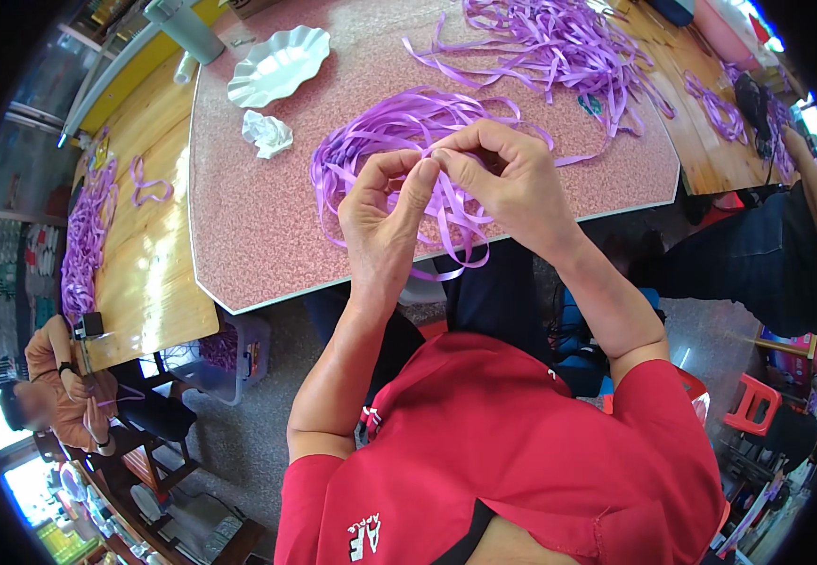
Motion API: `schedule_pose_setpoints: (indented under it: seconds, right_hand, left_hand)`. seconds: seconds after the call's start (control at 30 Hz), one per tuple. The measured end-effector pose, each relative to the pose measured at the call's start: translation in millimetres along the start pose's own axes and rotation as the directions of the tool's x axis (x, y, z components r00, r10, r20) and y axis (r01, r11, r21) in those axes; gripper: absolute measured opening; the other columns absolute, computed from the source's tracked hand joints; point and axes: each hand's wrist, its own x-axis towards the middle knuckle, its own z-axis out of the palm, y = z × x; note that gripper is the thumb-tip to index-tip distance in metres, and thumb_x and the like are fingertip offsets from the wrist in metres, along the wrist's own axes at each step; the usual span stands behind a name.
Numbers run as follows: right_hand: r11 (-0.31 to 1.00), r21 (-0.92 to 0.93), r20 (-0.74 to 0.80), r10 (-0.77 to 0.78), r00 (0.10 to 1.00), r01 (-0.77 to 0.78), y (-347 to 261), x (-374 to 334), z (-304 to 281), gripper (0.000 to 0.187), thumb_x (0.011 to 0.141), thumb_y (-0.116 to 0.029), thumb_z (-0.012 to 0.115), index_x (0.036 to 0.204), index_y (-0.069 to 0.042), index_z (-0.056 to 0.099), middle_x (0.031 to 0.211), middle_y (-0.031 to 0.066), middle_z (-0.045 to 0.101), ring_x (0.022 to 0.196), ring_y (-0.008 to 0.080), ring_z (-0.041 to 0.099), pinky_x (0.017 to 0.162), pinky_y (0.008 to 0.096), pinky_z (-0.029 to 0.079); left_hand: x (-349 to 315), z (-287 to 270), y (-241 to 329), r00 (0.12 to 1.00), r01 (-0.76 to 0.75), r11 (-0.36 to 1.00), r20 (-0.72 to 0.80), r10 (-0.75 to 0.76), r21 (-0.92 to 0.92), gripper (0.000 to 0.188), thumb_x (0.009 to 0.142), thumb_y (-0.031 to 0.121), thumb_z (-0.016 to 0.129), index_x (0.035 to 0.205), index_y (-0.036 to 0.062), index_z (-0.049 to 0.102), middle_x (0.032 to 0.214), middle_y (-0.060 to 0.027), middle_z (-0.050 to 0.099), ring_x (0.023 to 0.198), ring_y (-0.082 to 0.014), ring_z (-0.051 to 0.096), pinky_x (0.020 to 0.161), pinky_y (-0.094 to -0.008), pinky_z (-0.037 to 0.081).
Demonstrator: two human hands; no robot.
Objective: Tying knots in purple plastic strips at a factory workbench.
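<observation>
Together, the left hand (385,212) and right hand (507,179) pinch a bunch of purple ribbon (399,127) above the near edge of the pink speckled table (239,226), fingertips closed tight on the gathered loops. Holding the strands flat and even at the pinch point should keep them from slipping. The ribbon looks thin, glossy and limp; a white scalloped dish (278,64) and crumpled paper (267,134) lie nearby.
</observation>
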Motion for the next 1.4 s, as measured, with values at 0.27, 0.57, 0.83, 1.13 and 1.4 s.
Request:
schedule_pose_setpoints:
  seconds: [0.27,0.57,0.83,1.13,1.4]
  right_hand:
    - [0.99,-0.116,-0.027,-0.086,0.996,0.083,4,-1,0,0.012,0.091,-0.008,0.068,0.098,0.001,0.069,0.084,-0.0007,0.065,0.075,0.0026,0.056,0.065,0.0192,0.046]
    - [0.994,-0.074,0.061,-0.082,0.995,0.086,0,0,-6,0.012,0.091,-0.007,0.067,0.098,0.002,0.068,0.084,-0.0002,0.064,0.072,0.0028,0.056,0.063,0.0195,0.046]
    - [0.964,-0.19,0.088,-0.17,0.982,0.184,-7,3,-14,0.01,0.091,-0.004,0.067,0.098,0.003,0.068,0.084,0.0008,0.061,0.077,0.0054,0.059,0.066,0.0209,0.049]
    - [0.988,-0.051,0.051,-0.143,0.988,0.146,-3,10,-27,0.013,0.09,-0.009,0.071,0.098,0.0,0.069,0.085,0.0003,0.065,0.08,0.0058,0.059,0.072,0.0213,0.049]
    - [0.869,-0.427,0.261,-0.148,0.954,0.252,-5,1,-37,0.015,0.083,-0.008,0.075,0.098,-0.007,0.075,0.084,0.0017,0.062,0.08,0.0088,0.059,0.068,0.024,0.046]
  left_hand:
    - [2,-6,-10,0.996,-0.079,0.993,0.056,0.074,0.088,0.012,0.095,0.013,0.065,0.097,0.0002,0.065,0.09,0.0002,0.063,0.085,-0.0063,0.055,0.075,-0.0225,0.045]
    - [4,-7,-10,0.994,0.027,0.985,0.108,-0.009,-0.169,0.013,0.099,0.014,0.058,0.102,0.0022,0.059,0.097,-0.0035,0.062,0.091,-0.009,0.056,0.085,-0.0248,0.045]
    - [18,-10,-2,0.98,-0.049,0.995,0.186,0.066,-0.091,0.034,0.104,0.024,0.047,0.128,0.0002,0.055,0.118,-0.0103,0.062,0.11,-0.0165,0.058,0.095,-0.0317,0.045]
    - [8,-17,3,0.913,0.135,0.991,0.387,-0.133,0.021,0.03,0.103,0.027,0.052,0.099,-0.0003,0.063,0.081,-0.0016,0.062,0.079,-0.0083,0.056,0.078,-0.0246,0.044]
    - [11,-20,22,0.907,0.006,0.968,0.406,-0.111,0.251,0.032,0.103,0.029,0.051,0.096,-0.0011,0.06,0.079,-0.003,0.06,0.077,-0.0099,0.056,0.07,-0.027,0.047]
